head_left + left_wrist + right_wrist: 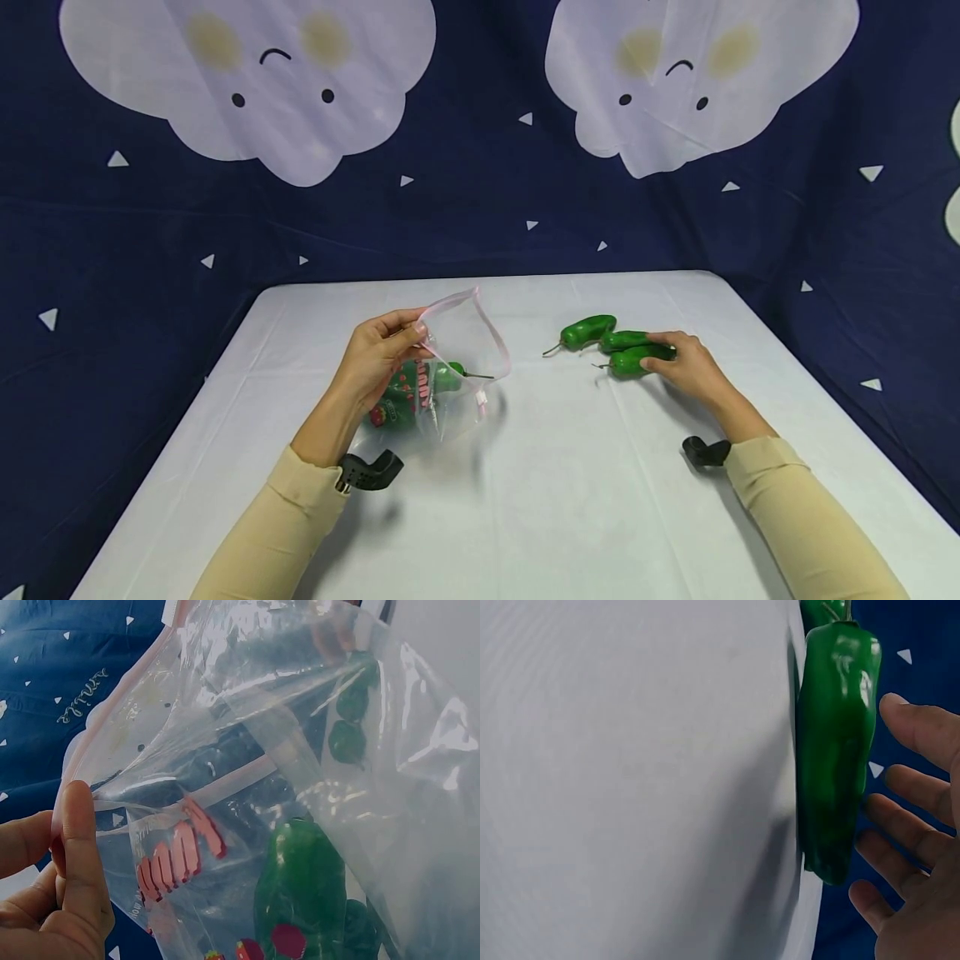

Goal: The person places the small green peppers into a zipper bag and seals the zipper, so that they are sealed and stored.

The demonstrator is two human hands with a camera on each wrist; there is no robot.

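Note:
My left hand (378, 352) pinches the pink-edged rim of a clear zip bag (467, 335) between thumb and fingers. The bag's mouth gapes to the right. Inside it lie green peppers (300, 881), partly hidden by printed red marks and folds in the plastic; how many, I cannot tell. Over on the right, my right hand (693, 368) reaches over the nearest green pepper (628, 362), thumb and fingers spread around its blunt end. In the right wrist view a gap shows between the fingers and that pepper (836, 742). Two more green peppers, a middle one (619, 340) and a farther one (588, 332), lie behind it.
A white-covered table (555, 492) lies beneath both hands. Behind its far edge hangs a dark blue cloth (465, 225) with clouds and small white triangles. Black wrist bands (372, 471) sit just below the hands, by the beige sleeves.

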